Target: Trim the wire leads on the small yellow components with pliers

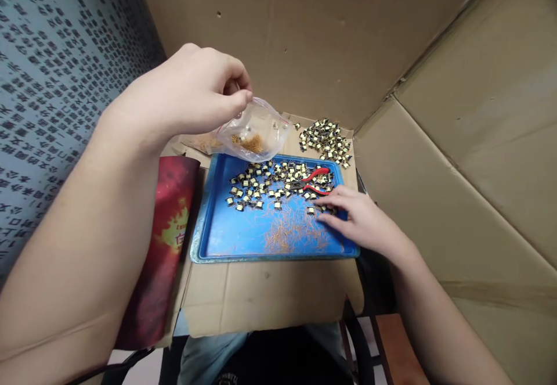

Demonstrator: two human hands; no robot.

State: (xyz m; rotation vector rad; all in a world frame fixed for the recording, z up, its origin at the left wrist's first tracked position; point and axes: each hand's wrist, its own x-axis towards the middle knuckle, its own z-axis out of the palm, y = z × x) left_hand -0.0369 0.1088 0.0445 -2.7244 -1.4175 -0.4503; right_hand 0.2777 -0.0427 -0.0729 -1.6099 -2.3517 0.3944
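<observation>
- Head view: my left hand (204,89) pinches the top edge of a clear bag (279,135) with orange bits (253,143) in it, by the back of the blue tray (235,234).
- My right hand (359,213) is loose, fingers apart, at the tray's right side, near the red-handled pliers (302,184).
- Little yellow-and-black parts (277,205) lie behind thin orange wires (291,231) in the tray; a second pile (326,141) sits past it.

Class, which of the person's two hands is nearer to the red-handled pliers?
Right. The right hand is close beside the pliers, by their handle ends; the left hand is farther off, raised to their left, holding the clear bag.
</observation>
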